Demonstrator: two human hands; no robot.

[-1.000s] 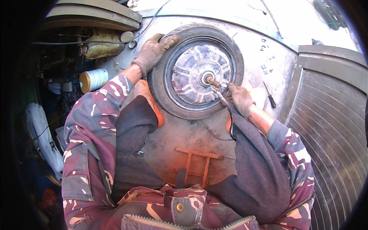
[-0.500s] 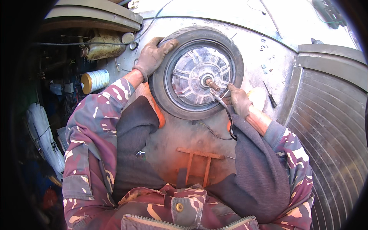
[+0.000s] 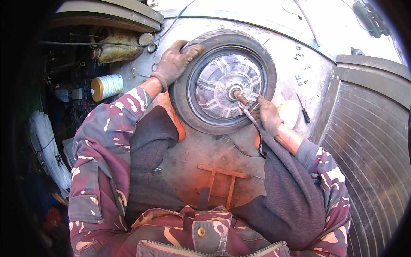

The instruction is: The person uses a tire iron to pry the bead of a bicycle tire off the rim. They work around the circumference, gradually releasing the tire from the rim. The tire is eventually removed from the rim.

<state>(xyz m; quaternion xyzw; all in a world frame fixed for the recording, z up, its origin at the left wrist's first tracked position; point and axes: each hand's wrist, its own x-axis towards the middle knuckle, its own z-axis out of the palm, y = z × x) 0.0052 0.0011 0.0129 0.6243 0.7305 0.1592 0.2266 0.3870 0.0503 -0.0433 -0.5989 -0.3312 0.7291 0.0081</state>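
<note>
An upright-axled wheel [image 3: 222, 81] with a black tyre lies flat between my feet, its silver hub facing up, with a rusty axle [image 3: 241, 97] and a sleeved cable [image 3: 252, 121] at the centre. My left hand [image 3: 173, 64], in a brown glove, grips the tyre at its upper left. My right hand [image 3: 267, 113], also gloved, has its fingers curled at the lower right of the rim beside the cable; what they pinch is hidden. A screwdriver [image 3: 305, 113] with a black handle lies to the right.
At left are a dirty jug [image 3: 117, 49], a yellow-topped canister [image 3: 107, 87] and a white bundle [image 3: 47, 150]. A grey ribbed metal panel [image 3: 368, 141] fills the right. An orange metal frame [image 3: 222, 175] is below the wheel. Small parts [image 3: 302, 79] lie at upper right.
The wheel and both hands appear slightly further right in the view, along with the surroundings. Both hands keep their places on the wheel.
</note>
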